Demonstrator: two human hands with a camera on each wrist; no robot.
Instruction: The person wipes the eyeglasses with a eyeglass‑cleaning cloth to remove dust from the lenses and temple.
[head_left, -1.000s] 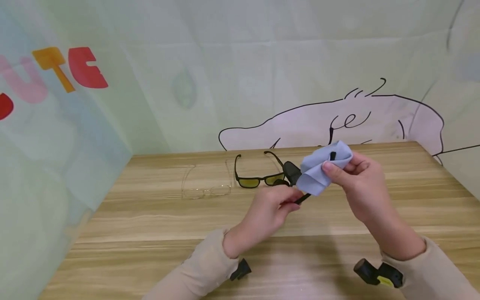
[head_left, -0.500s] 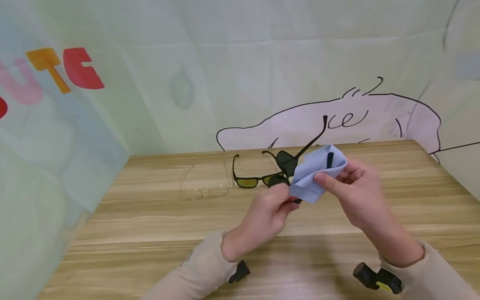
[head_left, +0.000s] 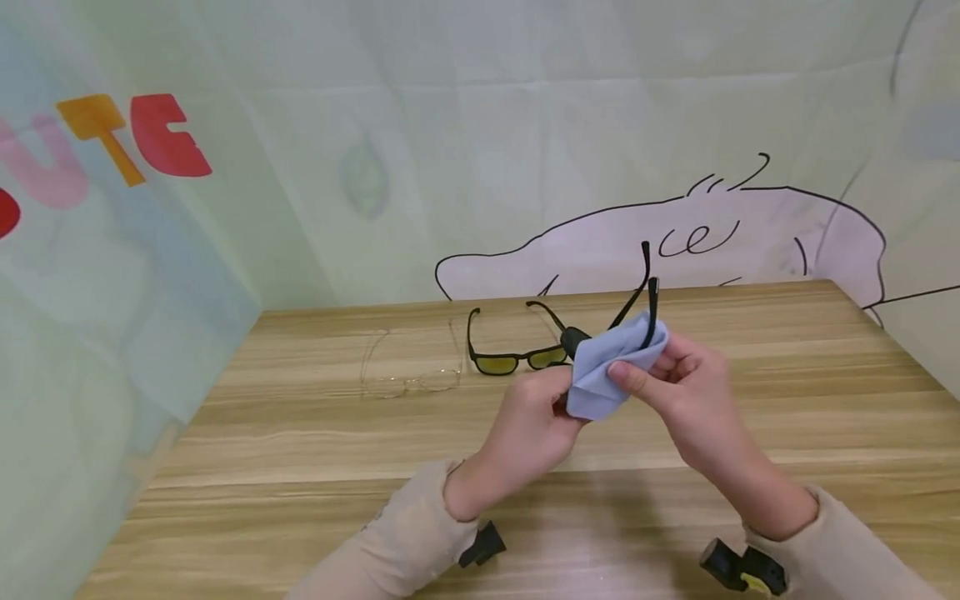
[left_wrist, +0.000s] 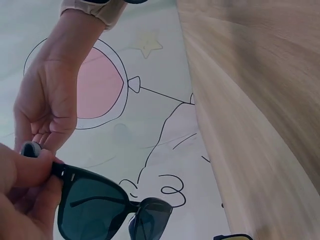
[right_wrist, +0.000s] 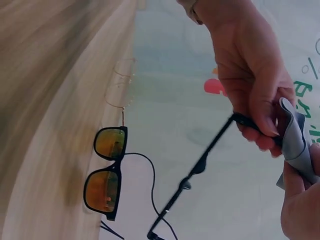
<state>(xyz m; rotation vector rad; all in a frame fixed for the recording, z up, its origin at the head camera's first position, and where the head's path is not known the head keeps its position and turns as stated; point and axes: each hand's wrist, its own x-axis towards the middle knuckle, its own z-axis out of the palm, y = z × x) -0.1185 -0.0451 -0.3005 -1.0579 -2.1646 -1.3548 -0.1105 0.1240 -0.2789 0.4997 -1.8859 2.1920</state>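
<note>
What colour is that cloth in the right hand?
The cloth is light blue, and the head view shows it best.

I work over a table [head_left: 300, 467] with a wood-grain top, its pale and darker brown streaks running from my left to my right. Towards its far edge, on my left, I see thin wire-framed glasses [head_left: 412, 383] resting on the wood. Just beside them, to the right and apart by a narrow gap, lie black-framed sunglasses [head_left: 497, 365] with yellowish lenses. Both sit with their temples unfolded, pointing away from me, the lenses on my side.
</note>
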